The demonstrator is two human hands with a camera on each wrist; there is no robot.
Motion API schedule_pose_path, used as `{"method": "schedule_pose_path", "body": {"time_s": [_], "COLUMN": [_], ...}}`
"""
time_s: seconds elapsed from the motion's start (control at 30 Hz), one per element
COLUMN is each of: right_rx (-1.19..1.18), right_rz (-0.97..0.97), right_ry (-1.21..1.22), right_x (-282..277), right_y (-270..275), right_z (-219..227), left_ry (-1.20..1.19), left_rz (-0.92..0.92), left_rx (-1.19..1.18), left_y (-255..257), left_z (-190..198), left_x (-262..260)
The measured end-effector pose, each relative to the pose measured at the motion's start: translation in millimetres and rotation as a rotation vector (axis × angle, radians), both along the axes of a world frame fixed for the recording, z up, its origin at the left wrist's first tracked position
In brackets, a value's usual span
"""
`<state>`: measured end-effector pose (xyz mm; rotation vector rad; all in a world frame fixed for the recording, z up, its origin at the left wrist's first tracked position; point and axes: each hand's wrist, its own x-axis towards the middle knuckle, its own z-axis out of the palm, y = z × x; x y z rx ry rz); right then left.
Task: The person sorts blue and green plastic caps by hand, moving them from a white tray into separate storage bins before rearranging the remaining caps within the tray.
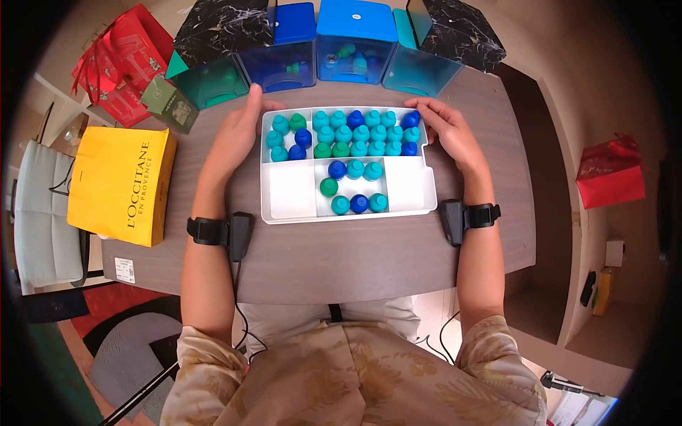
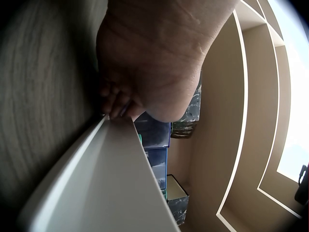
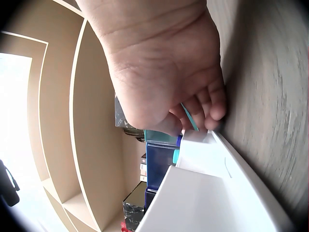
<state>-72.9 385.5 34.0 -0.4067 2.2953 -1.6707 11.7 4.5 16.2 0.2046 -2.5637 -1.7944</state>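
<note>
A white divided tray (image 1: 291, 195) lies on the table in the head view. Small bottle-shaped pieces (image 1: 361, 133) in teal, green and blue stand in its far compartments and its near middle one. At the far left corner is my left hand (image 1: 238, 135), fingers bent round the corner and thumb pointing away from me. My right hand (image 1: 449, 131) holds the far right corner, thumb near a blue piece (image 1: 410, 118). In the left wrist view, the fingertips (image 2: 118, 104) meet the tray's end wall. The right wrist view shows fingers (image 3: 216, 99) curled along the tray's outer corner.
Blue and teal bins (image 1: 357, 53) with more pieces line the table's far edge, alongside black marbled boxes (image 1: 224, 27). To the left stand a yellow box (image 1: 121, 184), a green box (image 1: 170, 105) and a red bag (image 1: 124, 64). Another red bag (image 1: 611, 174) is beyond the right edge.
</note>
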Motion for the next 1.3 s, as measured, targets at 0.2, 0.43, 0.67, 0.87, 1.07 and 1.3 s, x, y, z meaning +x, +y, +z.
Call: {"method": "schedule_pose_path", "body": {"time_s": [0.2,0.43,0.67,0.87,1.07,1.3], "right_rx": [-0.046,-0.057,-0.046,0.064,0.060,0.040], "right_rz": [0.023,0.125,0.101,0.155,0.139,0.158], "right_ry": [0.055,0.176,0.302,0.327,0.416,0.352], "right_x": [3.7,-2.2,-4.9,5.1,-3.5,2.7], "right_y": [6.6,8.6,9.6,7.7,9.8,1.7], "right_z": [4.7,-3.2,-3.0,9.2,-2.7,4.2], "left_ry": [-0.003,0.021,0.009,-0.004,-0.020,0.002], "left_rz": [-0.007,0.034,0.016,-0.005,0.007,0.001], "left_rx": [0.030,0.042,0.038,-0.012,-0.021,-0.013], "left_y": [4.1,8.2,3.5,-1.1,-0.7,-0.3], "left_z": [7.4,5.3,2.1,-1.0,-0.9,-0.4], "left_x": [4.1,3.7,0.5,0.4,-0.4,-0.1]}}
